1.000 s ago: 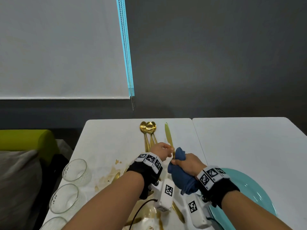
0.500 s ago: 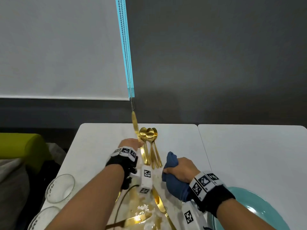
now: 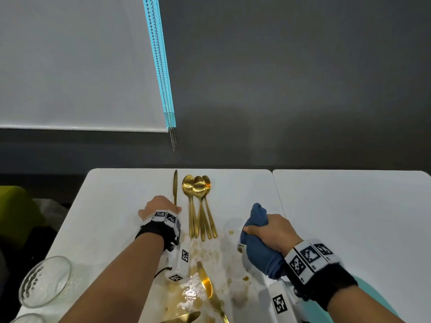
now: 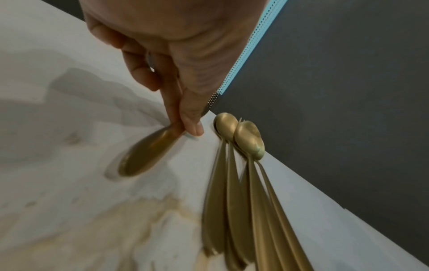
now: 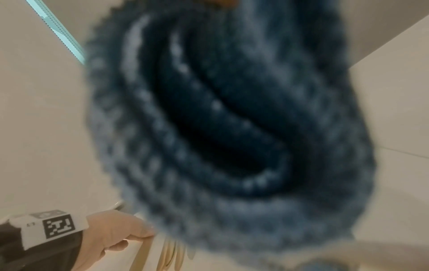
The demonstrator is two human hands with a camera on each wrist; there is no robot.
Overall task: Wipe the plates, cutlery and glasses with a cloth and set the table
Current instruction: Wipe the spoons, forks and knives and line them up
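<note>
My left hand point(image 3: 161, 206) point(image 4: 185, 73) pinches the handle of a gold knife point(image 3: 175, 185) point(image 4: 146, 155) between thumb and fingers. The knife lies flat on the white table point(image 3: 112, 206), blade pointing to the far edge, just left of three gold spoons point(image 3: 199, 201) point(image 4: 241, 183) that lie side by side. To the right of the spoons my right hand point(image 3: 272, 231) grips a bunched blue cloth point(image 3: 258, 243) point(image 5: 220, 128) above the table. The cloth fills the right wrist view, where my left hand point(image 5: 111, 236) shows at the bottom.
Brown spill stains point(image 3: 200, 255) cover the near middle of the table. Two more gold knives point(image 3: 207, 287) point(image 3: 184, 318) lie in the wet patch. Glass bowls point(image 3: 46, 280) stand at the near left edge. A teal plate point(image 3: 382, 308) sits under my right forearm. A second white table point(image 3: 349, 206) adjoins on the right.
My left hand carried the knife from the cloth across to the left of the spoons and lowered it flat onto the table. The right hand with the cloth drew apart to the right.
</note>
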